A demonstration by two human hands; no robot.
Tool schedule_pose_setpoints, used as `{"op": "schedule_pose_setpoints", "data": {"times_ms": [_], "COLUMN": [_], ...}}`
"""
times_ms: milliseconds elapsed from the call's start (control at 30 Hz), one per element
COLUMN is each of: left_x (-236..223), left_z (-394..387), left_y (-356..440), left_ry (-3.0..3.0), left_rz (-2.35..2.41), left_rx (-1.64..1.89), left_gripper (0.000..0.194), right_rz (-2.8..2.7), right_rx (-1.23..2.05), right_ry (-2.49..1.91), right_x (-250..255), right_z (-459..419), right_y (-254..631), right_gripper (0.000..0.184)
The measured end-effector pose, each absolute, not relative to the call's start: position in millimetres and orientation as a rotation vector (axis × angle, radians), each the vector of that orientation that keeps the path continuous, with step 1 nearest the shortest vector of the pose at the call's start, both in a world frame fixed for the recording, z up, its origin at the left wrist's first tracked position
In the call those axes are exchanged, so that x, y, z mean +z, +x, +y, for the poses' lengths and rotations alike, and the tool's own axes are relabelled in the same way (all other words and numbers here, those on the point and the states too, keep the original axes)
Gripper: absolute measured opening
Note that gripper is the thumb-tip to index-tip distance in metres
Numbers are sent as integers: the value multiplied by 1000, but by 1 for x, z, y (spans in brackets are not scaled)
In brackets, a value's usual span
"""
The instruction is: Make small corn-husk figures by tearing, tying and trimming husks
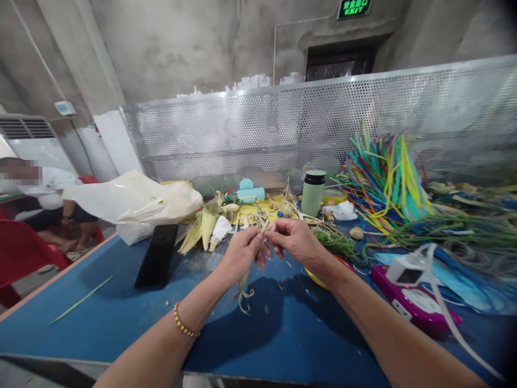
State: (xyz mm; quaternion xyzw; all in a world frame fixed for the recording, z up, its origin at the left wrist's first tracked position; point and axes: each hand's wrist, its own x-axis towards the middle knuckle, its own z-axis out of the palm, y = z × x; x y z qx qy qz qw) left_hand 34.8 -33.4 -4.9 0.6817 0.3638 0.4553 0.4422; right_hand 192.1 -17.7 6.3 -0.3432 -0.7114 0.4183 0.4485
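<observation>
My left hand (245,249) and my right hand (297,237) meet above the middle of the blue table, both closed in a pinch. Between their fingertips is a narrow, pale strip of corn husk (264,227). A longer husk piece (242,285) with curled, shredded ends hangs below my left hand. My fingers hide most of what they grip. Just beyond my left hand lie yellowish corn husks (209,225) and a crumpled white tissue (221,231). Farther back, dry plant scraps (258,217) are spread over a yellow sheet.
A black phone (157,256) and white plastic bag (161,200) lie left. Behind stands a green tumbler (313,194). Colourful strips (399,178), green strands (337,245) and a purple power strip (416,302) with a white charger occupy the right. A person (52,199) sits far left.
</observation>
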Motion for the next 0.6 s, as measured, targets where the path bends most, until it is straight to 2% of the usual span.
{"op": "schedule_pose_setpoints", "data": {"times_ms": [233,600], "left_x": [-6,-11], "left_z": [-35,-34], "left_y": [36,41], "left_ry": [1745,1720], "left_rz": [970,961], "left_rx": [1117,1040], "left_gripper": [25,30], "right_rz": [-1706,-1681], "right_rx": [1032,936], "right_ry": [-864,-1012], "right_x": [4,-1], "right_z": [-14,-20], "right_y": [194,189], "right_gripper": [34,18]}}
